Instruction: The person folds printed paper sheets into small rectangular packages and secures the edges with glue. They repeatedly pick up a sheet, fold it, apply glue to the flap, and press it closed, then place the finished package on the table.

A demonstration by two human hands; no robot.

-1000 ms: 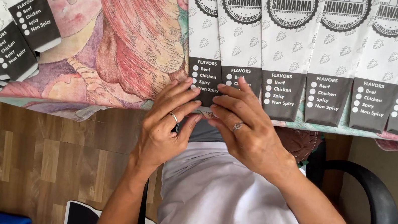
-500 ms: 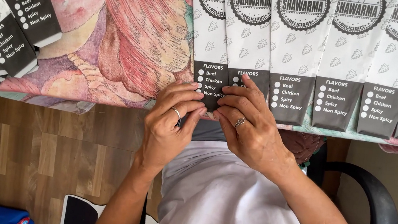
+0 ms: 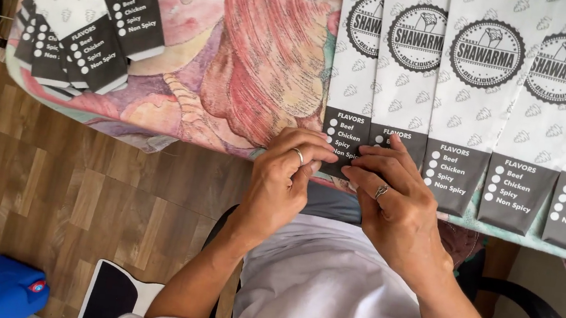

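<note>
The dark lower end of a white printed paper sleeve [image 3: 348, 117] is pinched between the ringed left hand [image 3: 285, 181] and right hand [image 3: 396, 202], close together, with similar overlapped sleeves [image 3: 513, 101] lying rightward.

Left hand [image 3: 286, 175]: fingers curled, tips pressed at the table edge [image 3: 177, 144], ring on one finger.
Right hand [image 3: 397, 198]: fingers bent, tips at the same table edge, just beside the left hand's, ring on one finger.
Forearms: bare, angled up toward the table edge, converging.
</note>
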